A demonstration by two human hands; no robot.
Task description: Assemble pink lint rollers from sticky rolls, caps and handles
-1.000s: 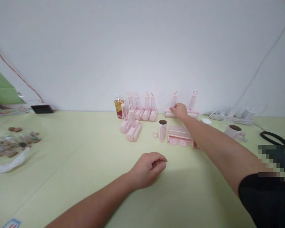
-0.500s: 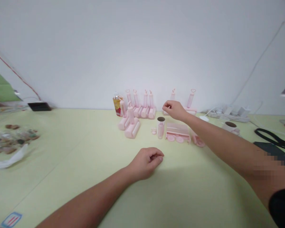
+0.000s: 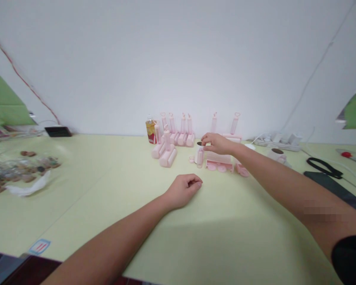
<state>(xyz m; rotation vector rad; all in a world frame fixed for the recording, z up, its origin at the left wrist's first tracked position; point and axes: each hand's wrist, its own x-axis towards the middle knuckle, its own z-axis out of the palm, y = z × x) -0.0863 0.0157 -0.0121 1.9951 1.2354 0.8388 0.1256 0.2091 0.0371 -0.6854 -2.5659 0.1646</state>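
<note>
My right hand (image 3: 216, 143) hovers with thumb and fingers apart, just above a small clear pinkish tube (image 3: 199, 158). Behind that tube stands a white cylinder with a dark top (image 3: 199, 144), close to my fingertips; I cannot tell whether they touch it. My left hand (image 3: 184, 190) rests on the table, fingers curled in and nothing visible in them. Left of the tube lies a small pink piece (image 3: 191, 159). Below my right wrist sits a pink holder with round shapes along its front (image 3: 219, 163), and another pink round part (image 3: 242, 170) is beside it.
Several pink blocks (image 3: 168, 157) bearing upright tubes with loop tops stand near the wall, beside a yellow-red bottle (image 3: 150, 130). A power strip (image 3: 277, 142), a white roll (image 3: 276, 154) and a black strap (image 3: 323, 168) lie right. Blurred small items (image 3: 23, 170) lie left.
My right hand has come down and nearer from the pink pieces by the wall to the small tube, its fingers spreading. My left hand stays on the table; the view has shifted slightly.
</note>
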